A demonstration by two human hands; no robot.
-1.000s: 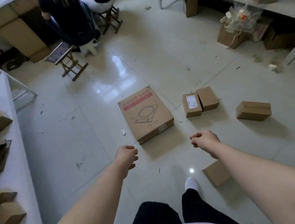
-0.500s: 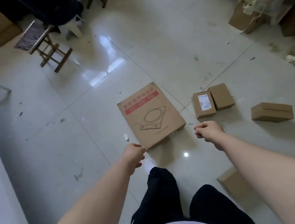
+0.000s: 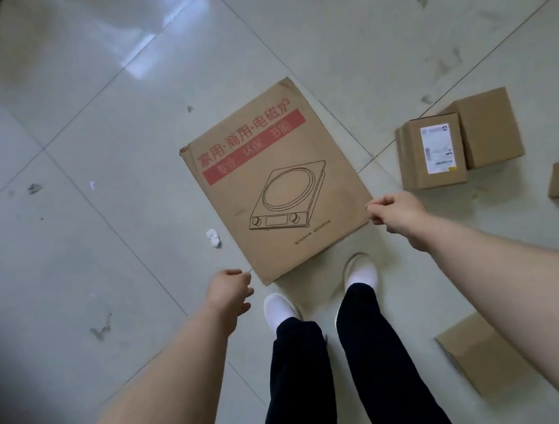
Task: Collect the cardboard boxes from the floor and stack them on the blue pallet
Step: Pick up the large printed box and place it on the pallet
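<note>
Hovering by cooker box [image 3: 277, 181]: your left hand [image 3: 229, 292], right hand [image 3: 394, 212], fingers curled, empty. Stiff, likely weighty; grip opposite edges.

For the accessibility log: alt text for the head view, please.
A person stands over a large flat cardboard box printed with a cooktop drawing, curled left hand just short of its near corner, curled right hand at its right corner. Smaller cardboard boxes lie on the floor to the right.

Soft, even indoor light, fairly bright. White glare patch [image 3: 144, 54] on glossy pale tiled floor [image 3: 72, 250], top left. Faint shadow by near edge of flat brown cardboard box [image 3: 278, 178]. Slight blur overall; wide-angle stretch twd edges.
</note>
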